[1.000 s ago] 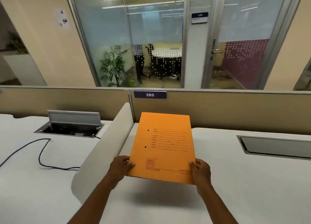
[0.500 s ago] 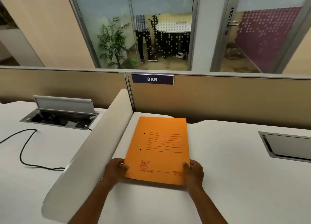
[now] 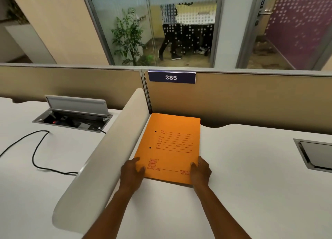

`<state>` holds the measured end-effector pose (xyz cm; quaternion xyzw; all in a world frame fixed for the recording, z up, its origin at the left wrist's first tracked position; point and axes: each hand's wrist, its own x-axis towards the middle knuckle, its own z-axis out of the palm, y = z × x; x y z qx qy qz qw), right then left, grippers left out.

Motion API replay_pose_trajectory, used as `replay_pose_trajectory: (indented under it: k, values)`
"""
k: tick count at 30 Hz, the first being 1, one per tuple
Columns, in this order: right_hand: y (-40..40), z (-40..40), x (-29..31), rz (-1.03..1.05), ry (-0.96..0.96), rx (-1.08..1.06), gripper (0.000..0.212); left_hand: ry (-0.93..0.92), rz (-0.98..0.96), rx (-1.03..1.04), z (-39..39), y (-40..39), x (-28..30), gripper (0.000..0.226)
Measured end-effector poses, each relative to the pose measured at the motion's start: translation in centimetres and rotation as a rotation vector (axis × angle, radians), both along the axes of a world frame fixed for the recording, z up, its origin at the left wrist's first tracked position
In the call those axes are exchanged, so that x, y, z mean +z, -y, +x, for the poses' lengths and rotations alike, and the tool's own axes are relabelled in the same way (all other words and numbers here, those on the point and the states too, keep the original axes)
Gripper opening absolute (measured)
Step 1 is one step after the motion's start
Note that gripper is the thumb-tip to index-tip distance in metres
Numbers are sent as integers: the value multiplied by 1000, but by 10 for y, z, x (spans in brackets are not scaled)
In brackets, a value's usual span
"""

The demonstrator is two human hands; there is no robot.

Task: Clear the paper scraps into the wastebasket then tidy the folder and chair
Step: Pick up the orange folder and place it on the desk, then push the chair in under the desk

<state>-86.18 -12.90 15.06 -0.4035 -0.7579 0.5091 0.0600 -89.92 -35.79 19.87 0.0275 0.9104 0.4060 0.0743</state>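
Observation:
An orange folder [image 3: 172,145] with red printed lines lies flat on the white desk [image 3: 242,176], its far edge close to the tan partition and its left side along the white curved divider. My left hand [image 3: 132,172] grips its near left corner, thumb on top. My right hand [image 3: 202,171] grips the near right corner the same way. No paper scraps, wastebasket or chair show in this view.
The white curved divider [image 3: 100,159] separates this desk from the left one. The left desk has an open cable box [image 3: 71,116] and a black cable [image 3: 36,154]. A closed cable hatch [image 3: 316,156] sits at the right. The partition carries a sign reading 385 [image 3: 171,77].
The folder was held tilted up off the desk; it has come down and forward and now lies flat against the back corner. Both hands stayed on its near corners.

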Motion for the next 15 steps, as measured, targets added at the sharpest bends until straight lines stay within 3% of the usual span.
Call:
replay_pose_trajectory:
  k: [2,4,11,15]
  values:
    - [6,-5,4,3,31,61,41,-3,-47,22,3,2,0,66]
    - [10,-8,9,-4,43,114,37,-27,-50,34,4,3,0,50]
    - [8,4,28,24,75,135,45,-18,-68,60,28,14,5,44]
    - [5,37,36,-36,-34,59,46,-19,-35,37,47,16,10,42]
